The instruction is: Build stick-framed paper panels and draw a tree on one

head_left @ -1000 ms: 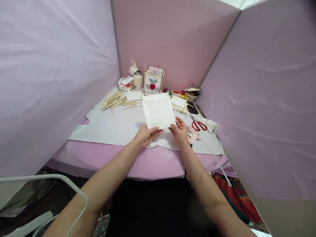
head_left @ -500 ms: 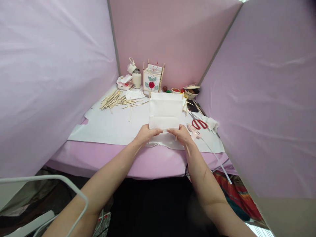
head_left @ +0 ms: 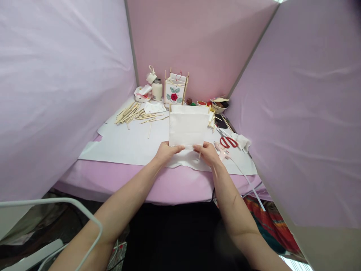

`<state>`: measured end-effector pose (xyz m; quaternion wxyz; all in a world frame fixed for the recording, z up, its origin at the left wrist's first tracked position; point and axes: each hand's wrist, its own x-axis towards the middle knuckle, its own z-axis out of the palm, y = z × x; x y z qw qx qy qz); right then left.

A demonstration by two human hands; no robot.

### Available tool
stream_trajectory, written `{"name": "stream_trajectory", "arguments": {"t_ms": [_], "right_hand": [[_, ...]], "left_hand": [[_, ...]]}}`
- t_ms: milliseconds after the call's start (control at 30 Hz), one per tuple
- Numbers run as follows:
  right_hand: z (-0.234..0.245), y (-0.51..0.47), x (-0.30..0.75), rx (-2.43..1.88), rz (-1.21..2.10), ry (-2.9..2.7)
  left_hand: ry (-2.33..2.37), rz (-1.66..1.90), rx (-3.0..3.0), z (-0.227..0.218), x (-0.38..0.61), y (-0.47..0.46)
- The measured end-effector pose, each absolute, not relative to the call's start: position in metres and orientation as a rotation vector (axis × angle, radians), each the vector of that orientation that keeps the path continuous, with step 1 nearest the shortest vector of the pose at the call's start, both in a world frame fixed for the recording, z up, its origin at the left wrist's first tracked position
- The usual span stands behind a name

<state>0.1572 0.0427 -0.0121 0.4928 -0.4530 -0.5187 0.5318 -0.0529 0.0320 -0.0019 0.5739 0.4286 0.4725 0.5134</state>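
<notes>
Between my two hands is a white-covered stick frame [head_left: 187, 126], boxy, with a thin wooden stick showing at its upper corners. My left hand [head_left: 166, 151] grips the lower left corner, thumb lying along the near edge. At the lower right corner my right hand [head_left: 208, 152] holds it the same way, with a short stick end poking out below that thumb. The fingers behind the frame are hidden. Just right of my right hand lies a pale pink glue gun [head_left: 222, 151], and beyond it are red-handled scissors [head_left: 228, 142].
A pile of thin wooden sticks [head_left: 131, 114] lies at left. Behind stand a jar [head_left: 156, 90] and a stick lantern [head_left: 174, 92] with a red flower. A bowl [head_left: 219, 107], a dark phone [head_left: 220, 121] and crumpled white cloth [head_left: 243, 143] are at right. Fabric walls enclose the table.
The frame has tilted slightly and its near face looks smoother, with the crease fainter. My right thumb has shifted a little along the lower edge. Both hands keep their hold.
</notes>
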Motion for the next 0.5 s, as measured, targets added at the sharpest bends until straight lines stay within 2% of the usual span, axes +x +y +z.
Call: {"name": "stream_trajectory", "arguments": {"t_ms": [500], "right_hand": [[-0.009, 0.045, 0.164, -1.076, 1.250, -1.223]], "left_hand": [[0.952, 1.216, 0.953, 0.008, -0.054, 0.030]]}}
